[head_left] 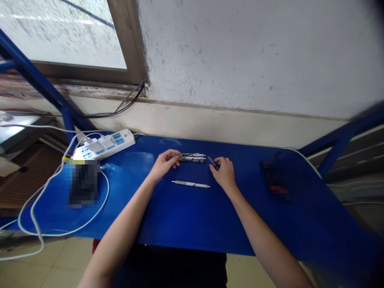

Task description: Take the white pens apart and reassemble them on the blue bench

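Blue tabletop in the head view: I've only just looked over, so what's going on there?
A person's left hand grips the left ends of a group of slim white-and-grey pens at the glossy blue tabletop. Their right hand, just right of the group, holds a small, slim dark object, too blurred to name. A single white pen with a grey grip lies apart, nearer the person.

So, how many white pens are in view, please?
4 visible: one white-and-grey pen alone on the blue table, three bunched white pens at the left hand; more may be hidden.
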The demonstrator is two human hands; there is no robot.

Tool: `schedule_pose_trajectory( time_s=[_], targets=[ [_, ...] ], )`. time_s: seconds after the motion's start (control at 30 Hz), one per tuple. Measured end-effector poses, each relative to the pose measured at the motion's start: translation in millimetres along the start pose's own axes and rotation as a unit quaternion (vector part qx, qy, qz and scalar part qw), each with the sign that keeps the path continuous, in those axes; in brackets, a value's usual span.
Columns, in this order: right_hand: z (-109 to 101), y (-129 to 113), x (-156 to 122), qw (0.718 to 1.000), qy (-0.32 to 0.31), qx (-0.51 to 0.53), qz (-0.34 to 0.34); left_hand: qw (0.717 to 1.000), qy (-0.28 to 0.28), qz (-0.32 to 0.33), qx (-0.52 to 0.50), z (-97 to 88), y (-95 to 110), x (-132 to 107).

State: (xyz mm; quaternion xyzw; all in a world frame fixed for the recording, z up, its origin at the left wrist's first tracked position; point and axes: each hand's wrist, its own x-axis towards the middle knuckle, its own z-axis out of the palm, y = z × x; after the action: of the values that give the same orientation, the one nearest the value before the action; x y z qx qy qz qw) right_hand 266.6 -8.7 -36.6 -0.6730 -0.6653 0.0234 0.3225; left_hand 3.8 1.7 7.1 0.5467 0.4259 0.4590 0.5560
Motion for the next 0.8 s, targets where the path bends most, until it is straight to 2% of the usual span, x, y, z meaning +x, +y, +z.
schedule_pose_trajectory(
  time_s=[0.17,0.27,0.33,0.4,0.5,0.57,0.8],
  targets=[
    [-3,6,4,1.000,0.003,0.008,0.007,1.000,-0.003,0.001,-0.013,-0.2,0,0],
    [-7,1,9,0.990,-0.009,0.132,0.039,1.000,-0.001,0.005,-0.012,-0.2,0,0],
    [-9,-6,11,0.959,-0.047,0.271,0.073,1.000,0.004,0.007,-0.010,0.0,0,0],
    [-10,-14,10,0.910,-0.098,0.391,0.097,1.000,0.009,0.004,-0.010,0.1,0,1],
    [-10,-22,7,0.864,-0.144,0.469,0.112,1.000,0.013,-0.004,-0.010,-0.1,0,1],
    [-10,-24,5,0.858,-0.158,0.476,0.110,1.000,0.011,-0.007,-0.004,-0.6,0,1],
    [-8,-24,3,0.877,-0.175,0.440,0.086,1.000,-0.008,-0.011,0.023,-0.7,1,0]
  ],
)
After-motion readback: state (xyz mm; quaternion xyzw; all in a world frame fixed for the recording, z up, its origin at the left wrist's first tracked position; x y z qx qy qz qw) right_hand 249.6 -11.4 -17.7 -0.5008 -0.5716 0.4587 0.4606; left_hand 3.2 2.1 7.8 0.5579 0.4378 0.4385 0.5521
